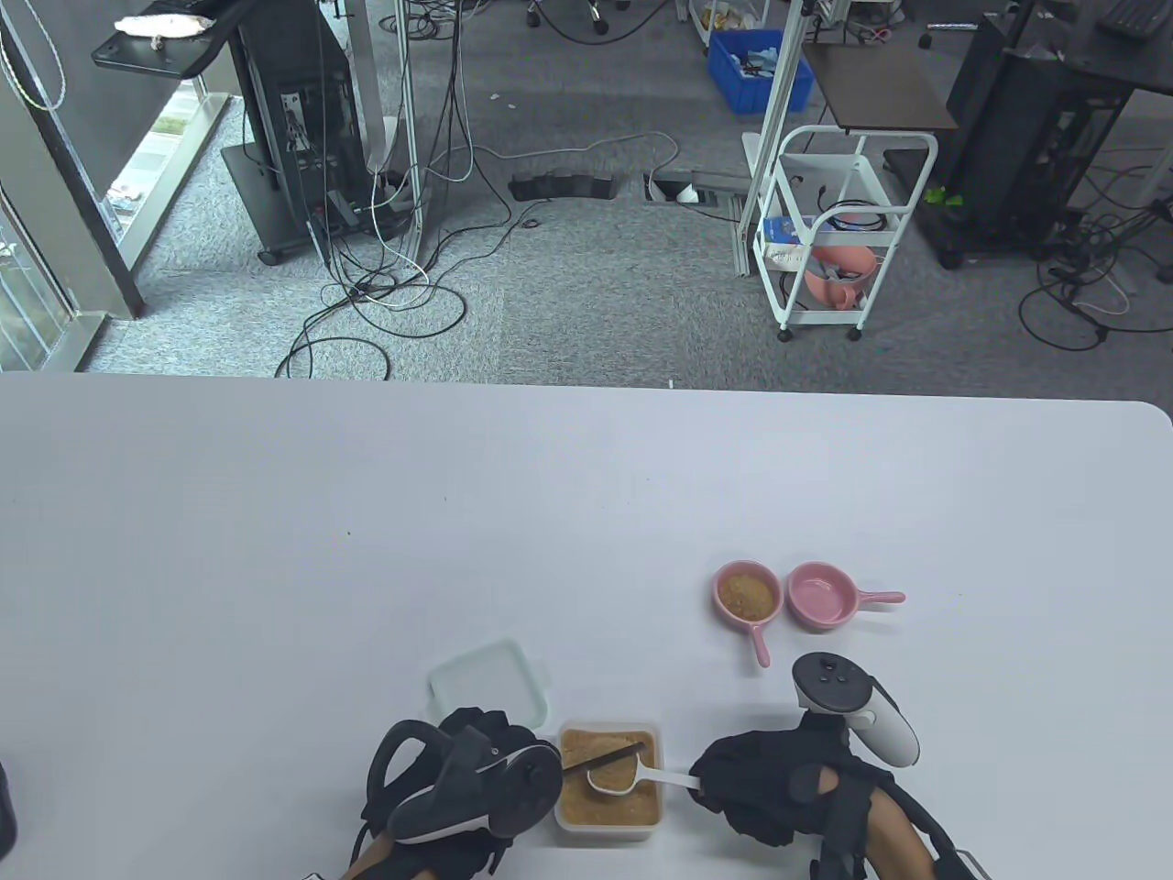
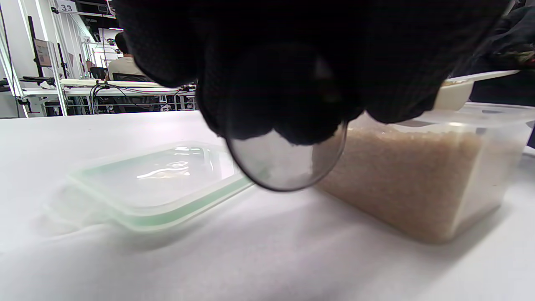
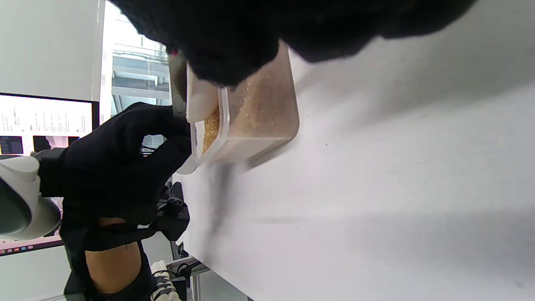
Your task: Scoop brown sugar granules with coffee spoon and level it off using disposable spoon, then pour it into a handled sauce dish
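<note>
Now my right hand (image 1: 770, 793) grips the white plastic coffee spoon (image 1: 616, 779) over the clear tub of brown sugar (image 1: 608, 807); my left hand (image 1: 476, 779) pinches the dark-handled disposable spoon (image 1: 600, 759) across it.

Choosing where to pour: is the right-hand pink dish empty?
Empty: the right-hand pink dish shows bare pink inside; its neighbour holds sugar.

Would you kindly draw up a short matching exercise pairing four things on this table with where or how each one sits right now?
Things:
1. lid
2. left pink dish
3. right pink dish
4. white spoon

States:
a. empty, handle pointing right
b. held over the sugar tub by the right hand
c. lying flat beside the tub
d. holds brown sugar

Pairs: 1-c, 2-d, 3-a, 4-b
</note>
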`<state>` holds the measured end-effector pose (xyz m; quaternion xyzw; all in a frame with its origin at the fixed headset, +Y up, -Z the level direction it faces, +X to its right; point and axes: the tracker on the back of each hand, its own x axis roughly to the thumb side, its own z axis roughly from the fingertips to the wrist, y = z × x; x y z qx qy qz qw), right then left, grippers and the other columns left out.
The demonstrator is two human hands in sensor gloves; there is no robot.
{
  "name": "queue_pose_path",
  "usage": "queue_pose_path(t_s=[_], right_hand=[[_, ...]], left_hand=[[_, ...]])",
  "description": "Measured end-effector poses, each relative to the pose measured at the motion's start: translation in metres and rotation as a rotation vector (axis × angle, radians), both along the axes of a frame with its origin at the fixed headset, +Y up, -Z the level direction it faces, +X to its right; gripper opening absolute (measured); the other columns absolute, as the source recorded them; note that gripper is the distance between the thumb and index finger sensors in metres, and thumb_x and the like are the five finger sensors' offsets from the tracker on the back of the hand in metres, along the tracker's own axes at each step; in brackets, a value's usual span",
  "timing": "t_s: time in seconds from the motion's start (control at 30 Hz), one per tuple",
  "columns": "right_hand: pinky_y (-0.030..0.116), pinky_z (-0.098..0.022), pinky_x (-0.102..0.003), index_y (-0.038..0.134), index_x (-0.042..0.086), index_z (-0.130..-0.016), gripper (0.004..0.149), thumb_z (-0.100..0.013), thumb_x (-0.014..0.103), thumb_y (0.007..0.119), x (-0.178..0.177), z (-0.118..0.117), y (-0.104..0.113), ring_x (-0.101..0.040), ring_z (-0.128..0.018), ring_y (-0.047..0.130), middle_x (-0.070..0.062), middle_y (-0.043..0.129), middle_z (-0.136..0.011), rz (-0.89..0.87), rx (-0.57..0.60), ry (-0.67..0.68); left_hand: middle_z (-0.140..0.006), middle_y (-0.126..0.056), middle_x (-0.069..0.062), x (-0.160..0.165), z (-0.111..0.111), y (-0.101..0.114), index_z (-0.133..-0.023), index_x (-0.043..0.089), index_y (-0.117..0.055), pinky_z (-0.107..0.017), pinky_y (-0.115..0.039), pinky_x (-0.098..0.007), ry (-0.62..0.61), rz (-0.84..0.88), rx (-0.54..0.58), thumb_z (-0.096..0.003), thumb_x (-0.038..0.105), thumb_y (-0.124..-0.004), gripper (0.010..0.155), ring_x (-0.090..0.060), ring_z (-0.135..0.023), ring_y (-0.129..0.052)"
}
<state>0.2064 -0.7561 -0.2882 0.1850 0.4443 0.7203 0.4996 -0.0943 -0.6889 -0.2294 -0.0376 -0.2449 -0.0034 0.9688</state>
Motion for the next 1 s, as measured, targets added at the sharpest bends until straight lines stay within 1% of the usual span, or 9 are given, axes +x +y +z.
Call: queue_pose_path(t_s=[1.0], right_hand=[[0.078, -0.034, -0.049, 0.084, 0.01, -0.083, 0.044, -0.052, 0.038, 0.073, 0.0032, -0.0011, 0.0009, -0.021, -0.013, 0.092, 0.004, 0.096, -0.038, 0.011, 0.0, -0.006]], left_hand=[[-0.072, -0.101, 0.016, -0.0087, -0.0055, 0.0014, -0.081, 0.043, -0.09, -0.071, -0.077, -0.044, 0.054, -0.013, -0.006, -0.0411, 0.057, -0.085, 0.042, -0.012, -0.069, -0.105]])
